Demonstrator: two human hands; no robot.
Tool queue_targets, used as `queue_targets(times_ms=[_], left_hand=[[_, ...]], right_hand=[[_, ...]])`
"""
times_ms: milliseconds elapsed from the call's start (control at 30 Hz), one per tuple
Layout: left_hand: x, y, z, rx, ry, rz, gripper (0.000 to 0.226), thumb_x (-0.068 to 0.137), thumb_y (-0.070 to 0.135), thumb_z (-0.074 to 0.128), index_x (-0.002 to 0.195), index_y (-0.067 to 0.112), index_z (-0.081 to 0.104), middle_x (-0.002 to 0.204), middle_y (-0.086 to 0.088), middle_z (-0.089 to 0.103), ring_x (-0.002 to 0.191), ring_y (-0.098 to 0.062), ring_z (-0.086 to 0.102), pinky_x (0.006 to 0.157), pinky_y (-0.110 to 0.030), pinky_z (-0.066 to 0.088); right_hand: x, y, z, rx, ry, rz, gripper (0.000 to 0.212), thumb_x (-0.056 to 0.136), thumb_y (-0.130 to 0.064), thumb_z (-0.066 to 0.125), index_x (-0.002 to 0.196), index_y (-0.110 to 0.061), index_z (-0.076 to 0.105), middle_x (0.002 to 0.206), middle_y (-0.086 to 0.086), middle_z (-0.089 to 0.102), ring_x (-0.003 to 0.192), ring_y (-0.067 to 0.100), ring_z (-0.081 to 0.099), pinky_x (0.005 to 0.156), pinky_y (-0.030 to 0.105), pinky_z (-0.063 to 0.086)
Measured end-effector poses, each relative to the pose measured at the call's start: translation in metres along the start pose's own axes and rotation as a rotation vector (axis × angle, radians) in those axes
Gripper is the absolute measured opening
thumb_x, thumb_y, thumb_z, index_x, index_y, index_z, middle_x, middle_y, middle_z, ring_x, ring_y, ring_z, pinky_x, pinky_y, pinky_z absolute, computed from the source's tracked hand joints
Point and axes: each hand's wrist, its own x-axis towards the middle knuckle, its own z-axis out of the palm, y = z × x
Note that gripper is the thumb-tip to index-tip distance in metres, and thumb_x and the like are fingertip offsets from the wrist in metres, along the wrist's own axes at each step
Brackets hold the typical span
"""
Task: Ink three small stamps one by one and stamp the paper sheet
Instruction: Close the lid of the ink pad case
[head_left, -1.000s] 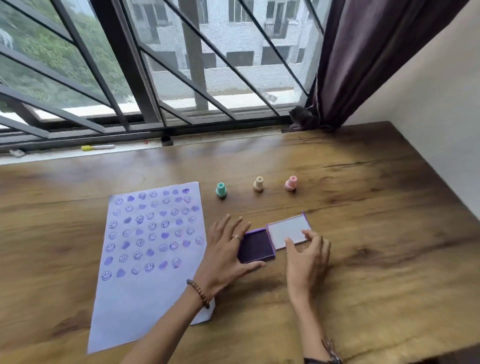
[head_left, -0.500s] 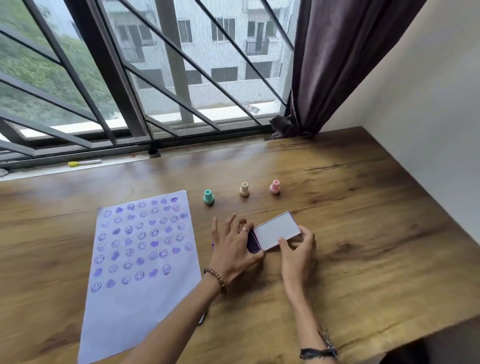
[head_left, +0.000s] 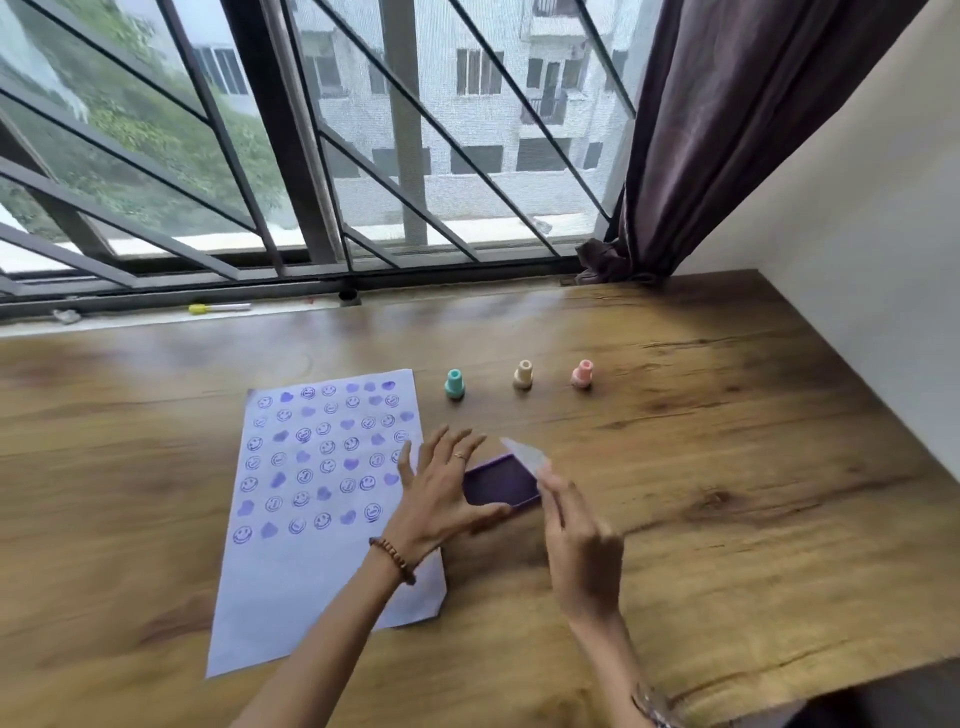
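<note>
purple prints fill most of the white paper sheet (head_left: 311, 499); right hand (head_left: 576, 545) grip holds the pale lid (head_left: 524, 457), left hand (head_left: 441, 488) wide beside the purple ink pad (head_left: 498, 486).

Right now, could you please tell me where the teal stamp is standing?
In the head view, the teal stamp stands upright on the wooden table, just right of the paper sheet's top corner, leftmost in the row with the beige stamp and pink stamp.
</note>
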Motion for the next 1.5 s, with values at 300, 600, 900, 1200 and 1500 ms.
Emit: queue_targets(times_ms=[300, 600, 900, 1200, 1500], left_hand=[[-0.026, -0.038, -0.011, -0.017, -0.06, 0.037, 0.06, 0.072, 0.05, 0.067, 0.126, 0.036, 0.044, 0.142, 0.008, 0.037, 0.139, -0.017, 0.018, 0.112, -0.047, -0.004], [-0.027, -0.038, -0.012, -0.059, -0.044, 0.019, 0.052, 0.075, 0.048, 0.066, 0.123, 0.037, 0.048, 0.142, 0.009, 0.038, 0.138, -0.016, 0.018, 0.112, -0.047, -0.002], [-0.028, -0.036, -0.014, -0.076, -0.055, 0.01, 0.052, 0.076, 0.045, 0.065, 0.124, 0.035, 0.047, 0.143, 0.008, 0.037, 0.139, -0.017, 0.016, 0.113, -0.048, -0.003], [-0.028, -0.036, -0.015, -0.094, -0.063, 0.016, 0.052, 0.077, 0.043, 0.066, 0.124, 0.034, 0.048, 0.143, 0.007, 0.036, 0.139, -0.017, 0.014, 0.112, -0.046, -0.006], [-0.027, -0.038, -0.012, -0.103, -0.057, 0.024, 0.052, 0.076, 0.045, 0.065, 0.124, 0.035, 0.048, 0.143, 0.008, 0.036, 0.139, -0.017, 0.014, 0.112, -0.046, -0.006]], right_hand=[[-0.039, -0.004, 0.012, -0.007, -0.268, -0.206, 0.019, 0.084, -0.017, 0.055, 0.097, -0.013, 0.069, 0.1, 0.005, 0.073, 0.096, 0.019, 0.068, 0.093, 0.031, 0.045], [-0.013, -0.016, 0.025, 0.07, -0.497, 0.363, 0.056, 0.067, -0.041, 0.075, 0.117, -0.023, 0.056, 0.145, 0.019, 0.032, 0.133, 0.032, 0.03, 0.107, 0.039, 0.033], [-0.02, -0.02, 0.021, 0.074, -0.431, 0.373, 0.055, 0.064, -0.033, 0.079, 0.113, -0.021, 0.057, 0.136, 0.017, 0.037, 0.126, 0.032, 0.032, 0.105, 0.04, 0.032], [-0.018, -0.022, 0.02, 0.115, -0.461, 0.393, 0.055, 0.065, -0.032, 0.079, 0.114, -0.022, 0.057, 0.137, 0.015, 0.034, 0.128, 0.03, 0.03, 0.108, 0.04, 0.032], [-0.014, -0.022, 0.024, 0.084, -0.481, 0.404, 0.055, 0.064, -0.037, 0.078, 0.113, -0.025, 0.056, 0.134, 0.014, 0.035, 0.124, 0.03, 0.03, 0.104, 0.039, 0.034]])
